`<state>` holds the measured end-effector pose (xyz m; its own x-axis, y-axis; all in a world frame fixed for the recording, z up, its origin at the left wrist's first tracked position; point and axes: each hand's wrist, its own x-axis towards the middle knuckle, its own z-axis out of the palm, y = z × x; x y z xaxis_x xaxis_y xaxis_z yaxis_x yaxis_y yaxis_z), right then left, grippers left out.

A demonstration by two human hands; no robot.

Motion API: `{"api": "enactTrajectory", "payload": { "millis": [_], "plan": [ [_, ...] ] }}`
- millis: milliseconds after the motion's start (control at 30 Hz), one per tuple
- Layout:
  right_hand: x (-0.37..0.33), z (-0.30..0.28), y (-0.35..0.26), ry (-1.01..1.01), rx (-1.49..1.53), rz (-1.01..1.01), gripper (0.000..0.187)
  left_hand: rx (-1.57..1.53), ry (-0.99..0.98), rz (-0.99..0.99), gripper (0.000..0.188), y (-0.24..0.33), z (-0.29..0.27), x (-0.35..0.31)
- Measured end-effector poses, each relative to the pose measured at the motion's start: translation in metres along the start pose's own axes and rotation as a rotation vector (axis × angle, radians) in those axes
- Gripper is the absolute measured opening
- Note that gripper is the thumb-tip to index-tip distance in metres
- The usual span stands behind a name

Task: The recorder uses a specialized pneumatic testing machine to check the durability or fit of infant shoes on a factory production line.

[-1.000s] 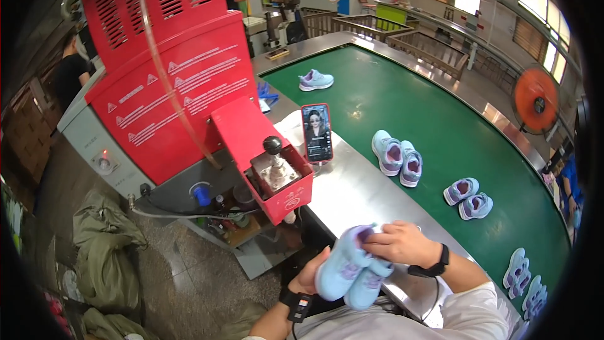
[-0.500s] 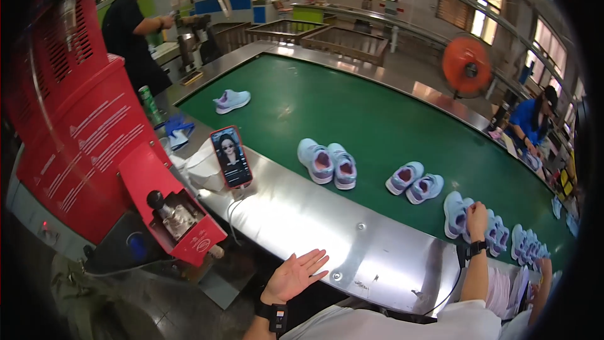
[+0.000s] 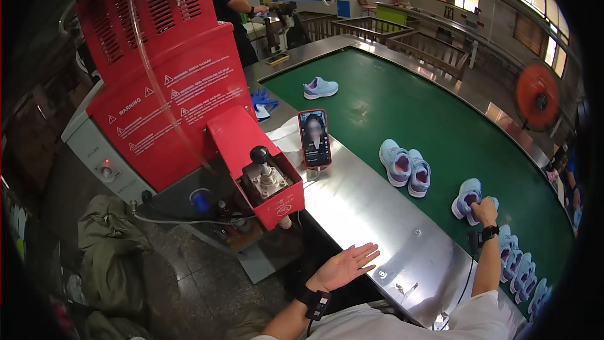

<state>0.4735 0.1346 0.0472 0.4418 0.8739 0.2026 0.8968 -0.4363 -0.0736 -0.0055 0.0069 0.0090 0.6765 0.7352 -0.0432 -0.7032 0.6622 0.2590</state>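
Observation:
My right hand (image 3: 484, 212) is over a pair of pale blue sneakers with pink-purple trim on the green belt (image 3: 352, 126). Its fingers are curled onto the right shoe (image 3: 494, 202) and hide much of it; the left shoe (image 3: 466, 198) shows beside them. My left hand (image 3: 345, 269) is open, palm up and empty, above the near edge of the metal border (image 3: 371, 214). Farther along the belt stand another sneaker pair (image 3: 406, 169) and a lone sneaker (image 3: 321, 88). Several more sneakers (image 3: 519, 271) line up at the right.
A red machine (image 3: 170, 101) with a black-knobbed part (image 3: 269, 178) stands at the left. A phone (image 3: 314, 138) is propped on the metal border, blue gloves (image 3: 263, 101) beyond it. An orange fan (image 3: 538, 97) stands across the belt. Another person (image 3: 233, 12) works at the back.
My view has turned left, bringing more of the red machine in. My right hand has moved from one sneaker pair to the pair farther up the belt. My left hand stays open.

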Motion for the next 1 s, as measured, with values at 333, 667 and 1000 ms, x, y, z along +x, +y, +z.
{"api": "enactTrajectory", "payload": {
  "millis": [333, 667, 1000],
  "plan": [
    [-0.061, -0.046, 0.012, -0.11, 0.021, -0.271, 0.051, 0.029, -0.065, 0.0, 0.065, 0.01, -0.008, 0.004],
    [-0.061, -0.028, 0.012, -0.043, 0.311, -0.394, 0.027, 0.051, -0.075, 0.021, 0.067, 0.011, -0.009, -0.001],
    [-0.06, -0.019, 0.009, -0.017, 0.078, -0.504, 0.024, 0.033, -0.053, 0.036, 0.063, 0.006, -0.007, -0.01]
  ]
}}
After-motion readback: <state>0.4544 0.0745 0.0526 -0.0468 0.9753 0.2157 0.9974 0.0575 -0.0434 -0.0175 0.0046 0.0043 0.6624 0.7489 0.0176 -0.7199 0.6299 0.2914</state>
